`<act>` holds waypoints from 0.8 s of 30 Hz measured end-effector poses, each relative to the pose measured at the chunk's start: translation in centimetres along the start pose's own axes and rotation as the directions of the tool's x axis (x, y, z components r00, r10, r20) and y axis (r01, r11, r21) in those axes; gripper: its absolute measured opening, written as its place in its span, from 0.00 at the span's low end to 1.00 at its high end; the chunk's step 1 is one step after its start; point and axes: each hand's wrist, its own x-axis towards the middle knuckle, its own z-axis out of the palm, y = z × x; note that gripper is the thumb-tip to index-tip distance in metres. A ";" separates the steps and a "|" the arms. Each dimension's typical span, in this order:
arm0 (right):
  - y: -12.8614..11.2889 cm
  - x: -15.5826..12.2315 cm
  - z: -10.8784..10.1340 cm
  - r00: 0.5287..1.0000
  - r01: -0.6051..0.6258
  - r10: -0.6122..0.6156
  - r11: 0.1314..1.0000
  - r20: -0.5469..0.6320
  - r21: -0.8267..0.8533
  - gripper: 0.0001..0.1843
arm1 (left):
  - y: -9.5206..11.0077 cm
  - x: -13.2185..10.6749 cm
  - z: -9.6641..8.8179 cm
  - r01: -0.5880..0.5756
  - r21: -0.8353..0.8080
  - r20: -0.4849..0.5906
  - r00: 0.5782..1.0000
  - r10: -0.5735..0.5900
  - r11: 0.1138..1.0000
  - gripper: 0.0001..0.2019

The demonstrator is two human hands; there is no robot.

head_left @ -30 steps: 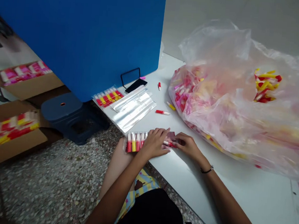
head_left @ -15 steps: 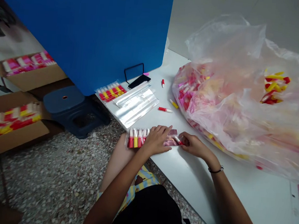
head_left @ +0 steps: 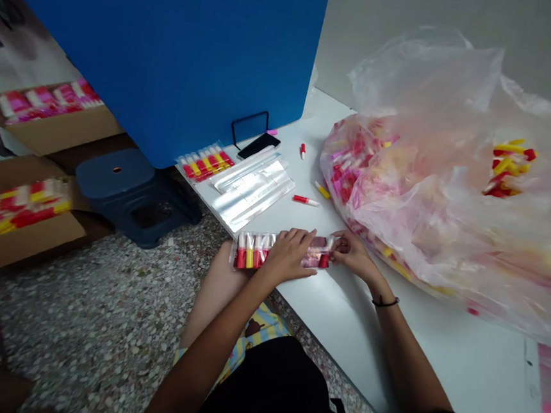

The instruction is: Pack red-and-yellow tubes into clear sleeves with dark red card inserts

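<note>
A clear plastic pouch [head_left: 241, 265] lies at the table's near edge, with a row of small white-topped tubes [head_left: 250, 256], red and yellow, at its left end. Across its middle rests my left hand [head_left: 289, 254], fingers stretched out and lying flat, hiding part of the row. Toward the pouch's right end a red tube [head_left: 324, 260] sits inside, over a dark printed card [head_left: 311, 257]. My right hand [head_left: 352, 254] is closed, thumb and fingers pinching the pouch's right edge. Whether a tube is also between those fingers cannot be made out.
A big translucent bag [head_left: 420, 206] of tubes fills the table's right side. Loose tubes [head_left: 305, 201], flat clear pouches [head_left: 257, 192], a filled pouch [head_left: 205, 162] and a phone [head_left: 259, 146] lie beyond my hands. Left are a blue stool [head_left: 114, 170] and cartons [head_left: 27, 226].
The red tube that stuck out at the pouch's right end is now inside it. My right hand has shifted slightly up and holds the pouch's edge; my left hand stays put.
</note>
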 end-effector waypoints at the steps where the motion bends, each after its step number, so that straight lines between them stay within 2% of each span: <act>1: 0.0 -0.1 -0.1 1.000 -0.003 0.003 1.000 0.017 -0.005 0.20 | 0.0 0.0 0.0 0.002 0.004 -0.001 1.000 -0.002 1.000 0.43; 4: -0.1 -0.3 -0.5 0.999 0.002 0.000 0.998 0.035 -0.057 0.15 | 0.1 0.1 -0.1 0.009 0.016 -0.001 1.000 -0.009 1.000 0.42; 7: 0.1 0.0 -0.4 0.999 0.034 -0.034 0.987 -0.002 -0.160 0.11 | 0.2 0.1 -0.2 0.015 0.028 0.001 1.000 -0.015 1.000 0.41; 13: 0.8 1.0 0.1 0.994 0.082 -0.102 0.949 -0.048 -0.304 0.13 | 0.1 0.2 0.0 0.008 0.032 0.000 1.000 -0.008 0.999 0.41; 20: 0.7 1.2 0.6 0.997 -0.010 -0.001 0.988 -0.074 -0.153 0.16 | 0.3 0.2 0.0 0.020 0.009 0.022 1.000 -0.020 1.000 0.42; 24: 0.8 1.1 1.2 0.994 -0.013 0.006 0.998 -0.113 -0.064 0.15 | 0.2 0.3 0.1 0.016 0.009 0.019 1.000 -0.016 1.000 0.42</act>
